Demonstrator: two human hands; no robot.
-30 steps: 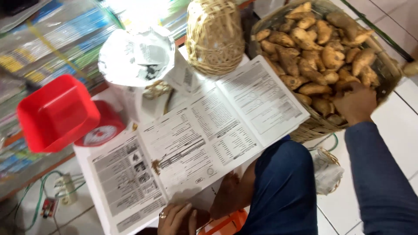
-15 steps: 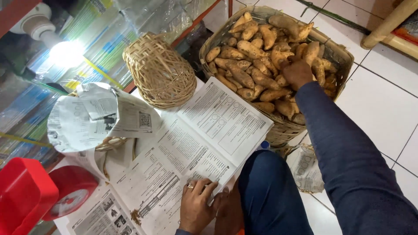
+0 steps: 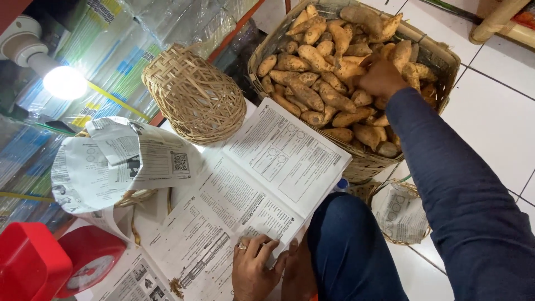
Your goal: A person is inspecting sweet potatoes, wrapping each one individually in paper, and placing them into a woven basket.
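Note:
My right hand [image 3: 381,78], in a dark blue sleeve, reaches into a big woven basket [image 3: 440,53] heaped with orange-brown sweet potatoes [image 3: 312,92]. Its fingers curl down among the tubers; whether they hold one is hidden. My left hand [image 3: 253,267], with a ring on it, rests on the lower edge of an open printed booklet [image 3: 245,195] lying across my lap, fingers pressing its pages. My knee in blue trousers [image 3: 345,245] sits under the booklet's right side.
An upturned small woven basket [image 3: 192,95] stands left of the big one. A paper-lined basket [image 3: 120,161] sits at left, another small lined basket [image 3: 400,212] on the white tiled floor. A red scale with tray [image 3: 50,262] is at bottom left; a lit bulb [image 3: 61,81] shines above.
The view has swung right and down. My right hand pushed deeper into the sweet potatoes. My left hand stayed on the booklet's lower edge.

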